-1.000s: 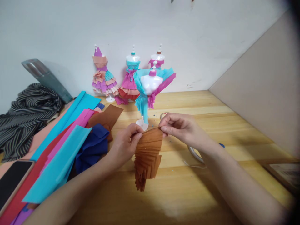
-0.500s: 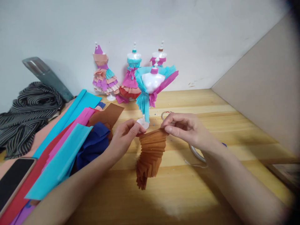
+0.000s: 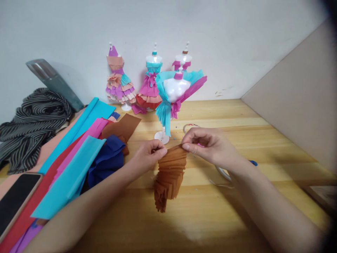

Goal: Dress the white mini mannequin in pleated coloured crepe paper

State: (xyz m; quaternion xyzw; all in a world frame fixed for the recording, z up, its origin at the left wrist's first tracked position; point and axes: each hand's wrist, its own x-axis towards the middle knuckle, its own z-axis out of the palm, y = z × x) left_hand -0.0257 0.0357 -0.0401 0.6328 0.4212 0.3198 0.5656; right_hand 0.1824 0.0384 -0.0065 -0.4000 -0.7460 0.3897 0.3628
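In the head view, the left hand [image 3: 150, 154] and right hand [image 3: 206, 146] are apart, each pinching thumb to finger on one end of the far edge of a brown pleated paper [image 3: 171, 172], which fans toward the near side over the table [image 3: 126, 218]; whether its near end touches the wood is hard to tell. Just beyond it stands a white dress form [image 3: 176, 89], with turquoise paper [image 3: 163, 109] and magenta paper [image 3: 191, 92] gathered at its waist and flaring upward around the bust. The folds already run along most of the brown piece, so the pleating looks largely done, but it is loose and fixed to nothing. The near form seems only part dressed, its chest bare and its stand showing below, whereas the far left figure [image 3: 119, 79] and far middle figure [image 3: 150, 84] wear tiered skirts that look finished; the far right figure [image 3: 183, 59] is mostly hidden, so its progress cannot be judged
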